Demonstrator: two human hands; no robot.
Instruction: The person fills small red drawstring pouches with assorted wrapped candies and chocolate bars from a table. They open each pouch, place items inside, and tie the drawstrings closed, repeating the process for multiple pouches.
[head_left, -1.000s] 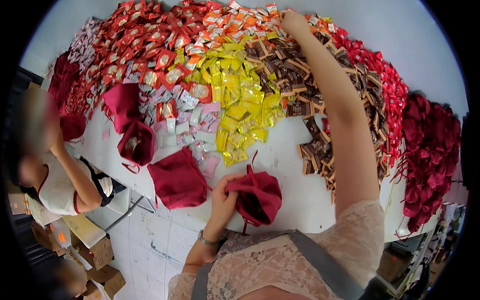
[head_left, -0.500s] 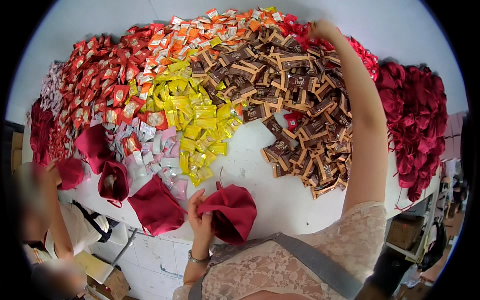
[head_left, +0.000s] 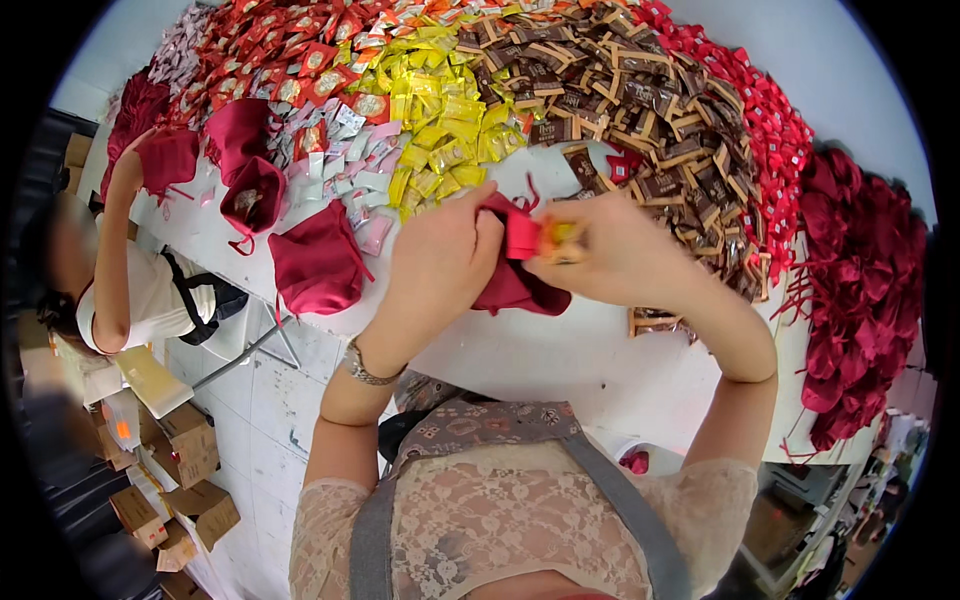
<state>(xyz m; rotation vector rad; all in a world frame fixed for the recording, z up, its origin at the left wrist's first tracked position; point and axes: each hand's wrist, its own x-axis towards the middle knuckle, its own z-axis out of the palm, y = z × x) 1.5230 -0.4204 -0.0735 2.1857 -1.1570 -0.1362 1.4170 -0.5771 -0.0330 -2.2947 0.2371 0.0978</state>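
My left hand (head_left: 445, 245) grips the edge of a dark red drawstring pouch (head_left: 515, 290), which lies tilted on the table before me. Over the pouch's mouth, my right hand (head_left: 610, 250) is closed on small wrapped packets, a bright red one (head_left: 522, 236) and a blurred yellow-brown one (head_left: 563, 243). The red packet is at the pouch's rim; whether it touches the cloth I cannot tell. Left of my left hand lies another dark red pouch (head_left: 318, 262). Beyond it stands an open pouch (head_left: 252, 198) with something inside.
Brown packets (head_left: 640, 100), yellow packets (head_left: 440, 110), red packets (head_left: 790, 150) and silver-pink packets (head_left: 345, 160) are heaped across the white table (head_left: 480, 350). Dark red pouches (head_left: 860, 290) pile up at the right. At the left, a co-worker's hand (head_left: 128, 165) holds a pouch (head_left: 168, 160).
My right hand has come back from the far red packets to the pouch, now carrying packets. My left hand has kept hold of the pouch. The view has shifted.
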